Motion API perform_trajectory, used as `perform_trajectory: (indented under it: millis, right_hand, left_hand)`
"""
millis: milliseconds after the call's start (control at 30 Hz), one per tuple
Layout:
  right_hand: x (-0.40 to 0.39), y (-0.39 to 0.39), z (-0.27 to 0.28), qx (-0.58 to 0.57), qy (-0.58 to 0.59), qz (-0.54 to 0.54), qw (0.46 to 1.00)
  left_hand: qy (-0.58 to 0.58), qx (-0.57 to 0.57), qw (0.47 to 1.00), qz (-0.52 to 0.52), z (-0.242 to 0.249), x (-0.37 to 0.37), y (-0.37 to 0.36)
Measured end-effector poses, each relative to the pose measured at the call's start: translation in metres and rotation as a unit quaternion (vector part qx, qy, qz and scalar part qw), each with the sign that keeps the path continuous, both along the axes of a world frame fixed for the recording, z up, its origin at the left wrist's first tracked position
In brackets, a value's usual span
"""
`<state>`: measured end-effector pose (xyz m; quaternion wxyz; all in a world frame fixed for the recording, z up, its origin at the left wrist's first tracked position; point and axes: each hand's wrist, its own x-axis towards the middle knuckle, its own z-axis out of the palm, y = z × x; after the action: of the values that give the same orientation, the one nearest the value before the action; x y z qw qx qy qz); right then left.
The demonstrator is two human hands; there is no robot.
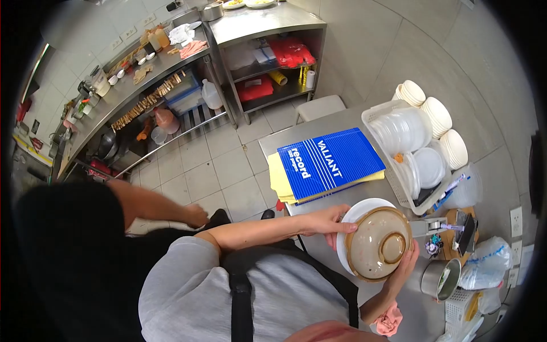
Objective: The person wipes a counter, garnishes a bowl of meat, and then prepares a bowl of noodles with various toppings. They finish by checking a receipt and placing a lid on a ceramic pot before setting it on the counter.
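A beige ceramic pot lid [373,251] with a brown rim and a ring-shaped knob is in front of me. It lies over a round white plate [346,255], whose edge shows on the left; what is under the lid is hidden. My left hand [332,226] grips the plate's upper left edge, its thumb reaching over to the lid's rim. On the lower right, my right hand [403,267] curls around the lid's edge, with some fingers out of sight. Just above, a blue record book [330,165] rests on yellow paper on the steel table [273,139].
A basket [405,200] of plastic lids stands beside stacked white bowls [437,117]. To the right are a metal pot [440,279], a plastic bag [486,263] and a pink cloth [389,319]. Another person's arm [154,208] extends at left, near a steel counter [114,105].
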<state>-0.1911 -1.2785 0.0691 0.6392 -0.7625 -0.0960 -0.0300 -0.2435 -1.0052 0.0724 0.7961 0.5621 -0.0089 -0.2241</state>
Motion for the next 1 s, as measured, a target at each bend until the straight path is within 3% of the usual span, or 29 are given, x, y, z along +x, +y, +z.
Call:
perform_trajectory:
  millis: [167,367,500,600,633,733,833,1000]
  right_hand:
    - [0.002,0.039,0.012,0.006,0.037,-0.02,0.999]
    - [0.017,0.128,0.026,-0.017,-0.004,-0.017,1.0]
    - [0.023,0.22,0.03,0.0,0.019,-0.001,1.0]
    - [0.031,0.304,0.033,-0.054,0.002,0.016,0.998]
    - [0.035,0.331,0.03,-0.015,0.021,0.037,0.999]
    - [0.054,0.402,0.021,-0.079,-0.009,0.063,0.995]
    - [0.065,0.469,0.02,-0.022,0.025,0.091,0.995]
    - [0.099,0.558,0.019,-0.006,0.054,0.132,0.99]
  left_hand:
    - [-0.014,-0.018,1.0,-0.002,0.002,0.005,0.036]
    - [-0.034,-0.045,0.998,0.006,0.008,0.02,0.123]
    - [-0.037,-0.047,0.998,0.037,0.003,0.019,0.211]
    - [-0.039,-0.031,0.996,0.08,0.005,0.011,0.288]
    - [-0.037,-0.024,0.994,0.096,0.007,0.007,0.313]
    - [-0.027,0.004,0.992,0.124,0.016,0.004,0.388]
    - [-0.049,0.061,0.984,0.163,0.013,0.012,0.449]
    - [0.011,0.022,0.989,0.145,0.02,0.03,0.531]
